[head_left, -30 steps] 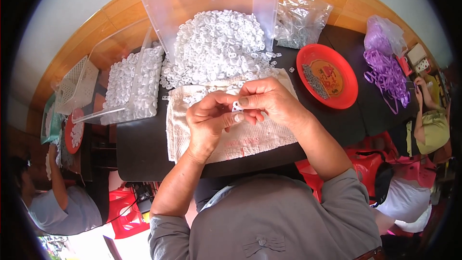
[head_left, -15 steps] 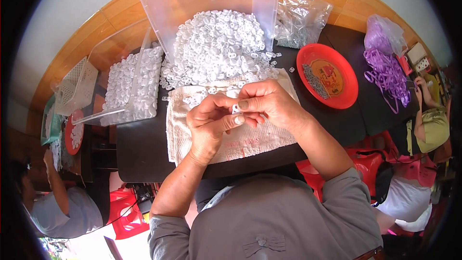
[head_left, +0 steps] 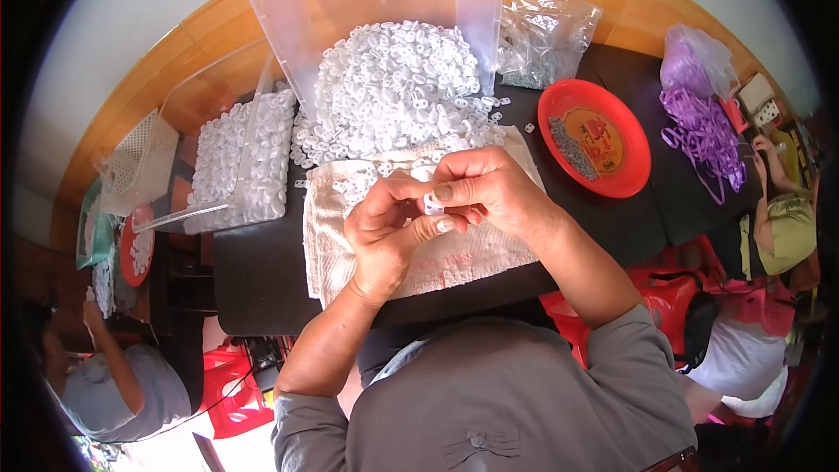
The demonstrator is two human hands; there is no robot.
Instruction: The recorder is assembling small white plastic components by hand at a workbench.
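Observation:
My left hand [head_left: 391, 229] and my right hand [head_left: 494, 194] meet over a white towel [head_left: 336, 245] spread on the dark table [head_left: 262, 275]. Between their fingertips they pinch one small white plastic piece [head_left: 433, 204]. Just beyond the hands lies a big heap of the same white plastic pieces [head_left: 393, 92], spilling from a tipped clear plastic bin [head_left: 367, 0] onto the towel's far edge.
A second clear bin of white pieces [head_left: 236, 157] sits to the left. A red plate with small metal parts [head_left: 596, 135] and a clear bag [head_left: 542, 39] lie right, purple straps [head_left: 699, 131] farther right. Other people sit at lower left [head_left: 114, 385] and right [head_left: 786, 218].
Both hands stay together over the towel; the fingers have shifted slightly around the small white piece.

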